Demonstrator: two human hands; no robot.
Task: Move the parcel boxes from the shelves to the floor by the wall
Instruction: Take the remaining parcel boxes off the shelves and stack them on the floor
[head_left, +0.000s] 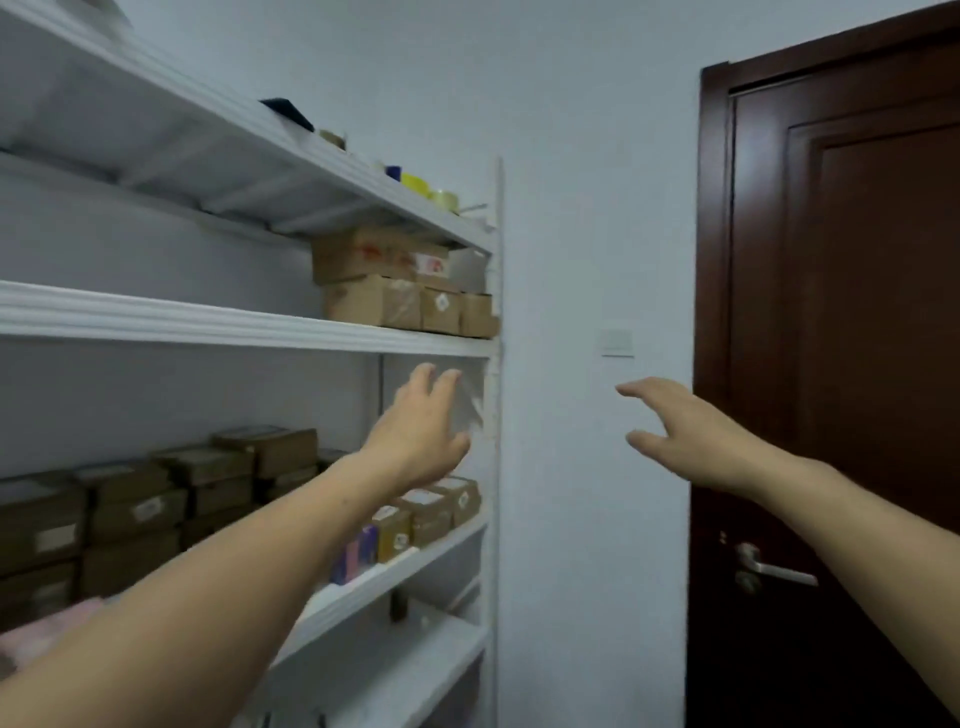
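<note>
A white shelf rack (496, 395) stands on the left. Brown parcel boxes (405, 291) are stacked at the right end of its upper shelf. Small boxes (434, 512) line the right end of the shelf below, and darker stacked boxes (130, 509) fill its left part. My left hand (421, 431) is raised between these two shelves with fingers spread, holding nothing, in front of a clear plastic bag (470, 410). My right hand (691, 431) hovers open before the white wall, right of the rack.
A dark wooden door (841, 338) with a metal handle (769, 569) is on the right. A wall switch (616, 343) sits between rack and door. Tape rolls (431, 189) lie on the top shelf. Lower shelves (395, 660) look bare.
</note>
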